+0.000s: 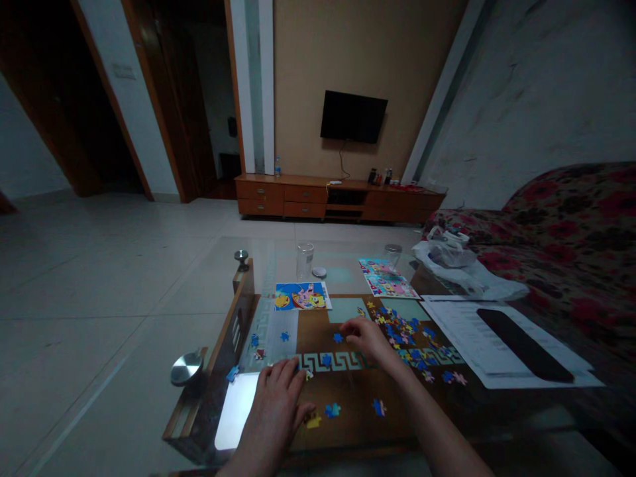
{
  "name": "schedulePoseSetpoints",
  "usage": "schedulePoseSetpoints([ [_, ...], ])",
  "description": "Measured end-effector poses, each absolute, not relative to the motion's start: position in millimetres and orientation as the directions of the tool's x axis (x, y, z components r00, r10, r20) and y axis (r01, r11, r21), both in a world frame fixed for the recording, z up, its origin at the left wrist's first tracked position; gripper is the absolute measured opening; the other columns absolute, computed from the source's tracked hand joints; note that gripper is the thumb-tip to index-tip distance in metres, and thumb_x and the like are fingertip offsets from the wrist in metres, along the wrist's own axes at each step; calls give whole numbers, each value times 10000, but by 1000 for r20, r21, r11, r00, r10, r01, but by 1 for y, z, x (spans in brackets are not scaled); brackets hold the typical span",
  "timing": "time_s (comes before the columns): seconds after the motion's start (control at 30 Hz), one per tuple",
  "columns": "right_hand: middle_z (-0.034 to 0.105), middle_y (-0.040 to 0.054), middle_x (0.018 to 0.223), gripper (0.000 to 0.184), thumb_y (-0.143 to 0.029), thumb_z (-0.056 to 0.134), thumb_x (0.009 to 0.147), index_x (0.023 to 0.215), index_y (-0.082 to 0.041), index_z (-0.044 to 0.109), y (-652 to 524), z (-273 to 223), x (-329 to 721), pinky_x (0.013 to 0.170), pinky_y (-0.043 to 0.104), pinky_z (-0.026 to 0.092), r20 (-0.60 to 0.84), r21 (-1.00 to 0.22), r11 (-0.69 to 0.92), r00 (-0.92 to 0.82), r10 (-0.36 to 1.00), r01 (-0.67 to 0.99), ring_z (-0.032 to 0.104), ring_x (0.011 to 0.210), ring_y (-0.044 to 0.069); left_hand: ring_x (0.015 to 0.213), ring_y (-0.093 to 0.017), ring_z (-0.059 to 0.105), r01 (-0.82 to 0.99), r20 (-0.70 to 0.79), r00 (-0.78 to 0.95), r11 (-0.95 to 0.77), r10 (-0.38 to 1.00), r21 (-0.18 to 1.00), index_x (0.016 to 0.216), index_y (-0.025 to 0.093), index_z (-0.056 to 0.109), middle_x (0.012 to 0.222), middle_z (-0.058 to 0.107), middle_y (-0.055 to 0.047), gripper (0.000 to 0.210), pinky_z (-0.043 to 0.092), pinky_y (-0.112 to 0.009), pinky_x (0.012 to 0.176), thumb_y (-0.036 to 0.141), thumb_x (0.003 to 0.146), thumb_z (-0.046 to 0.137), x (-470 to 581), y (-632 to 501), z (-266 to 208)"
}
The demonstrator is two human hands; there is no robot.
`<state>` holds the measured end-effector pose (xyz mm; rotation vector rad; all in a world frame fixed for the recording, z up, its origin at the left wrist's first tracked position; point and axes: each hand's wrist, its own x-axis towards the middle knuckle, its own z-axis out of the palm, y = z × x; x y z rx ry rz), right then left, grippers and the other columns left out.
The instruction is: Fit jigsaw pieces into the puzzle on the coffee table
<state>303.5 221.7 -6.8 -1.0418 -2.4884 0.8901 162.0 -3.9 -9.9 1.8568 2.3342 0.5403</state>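
My left hand point(284, 401) lies palm down on the glass table, its fingers stretched out and slightly apart. By its thumb is a yellow puzzle piece point(313, 421), and a blue-green piece point(332, 411) lies further right. My right hand point(366, 336) is over the table's middle with fingers curled together; whatever they pinch, if anything, is hidden. Just left of those fingertips rests a blue puzzle piece point(338, 338). Another blue piece point(326, 360) lies between my hands. Beyond my right hand spreads a loose pile of puzzle pieces point(401, 326).
A cartoon picture card point(302, 296) and colourful sheets point(389, 278) lie at the back, near a clear jar point(305, 261). Papers point(462, 331) with a dark flat object point(524, 344) occupy the right. Metal knobs point(187, 369) stand at the left edge. A plastic bag point(462, 268) sits back right.
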Motion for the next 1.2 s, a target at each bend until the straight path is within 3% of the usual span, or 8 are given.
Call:
schedulePoseSetpoints([
  [0.3,686,79,922,203,-97,632,707,877,-162,722,213,-8,293,805,294,441,73,-577,629,-734,675,520,611,894,205,1210,-281,527,928,157,-244,183,957,324,1161,235,634,1316,592,-76,348,417,-476,1006,301,821,672,162,-3,-12],
  [0.57,686,63,805,38,-173,645,750,779,-166,669,203,0,289,662,259,379,29,-477,568,-634,773,671,601,747,182,1208,-279,527,928,166,-242,178,956,327,1159,237,633,1314,592,-80,332,416,-466,1000,297,833,655,162,-4,-12],
  [0.7,692,67,758,120,-275,649,793,720,-180,657,199,5,288,621,258,352,19,-431,560,-614,789,707,599,701,184,1215,-269,521,928,162,-243,180,956,327,1164,241,628,1321,587,-73,334,407,-459,1012,297,835,654,162,-4,-11],
  [0.83,695,69,744,151,-228,585,819,704,-178,668,204,4,291,617,256,361,26,-476,566,-632,774,673,604,698,186,1226,-271,512,925,113,-244,197,963,325,1173,236,624,1333,579,-76,347,397,-463,1022,305,834,655,162,-4,-8],
  [0.97,703,63,827,154,-71,585,720,789,-162,689,212,-5,294,692,251,413,62,-583,592,-697,715,556,614,774,183,1238,-269,501,920,112,-253,203,961,335,1171,244,625,1344,572,-62,336,382,-461,1030,297,839,648,162,-4,-8],
  [1.2,692,64,863,180,-82,634,697,847,-156,701,215,-14,292,768,283,439,43,-614,590,-724,689,525,607,818,194,1227,-270,505,921,97,-250,206,963,329,1168,241,623,1336,577,-65,337,374,-464,1024,292,836,650,163,-3,-7],
])
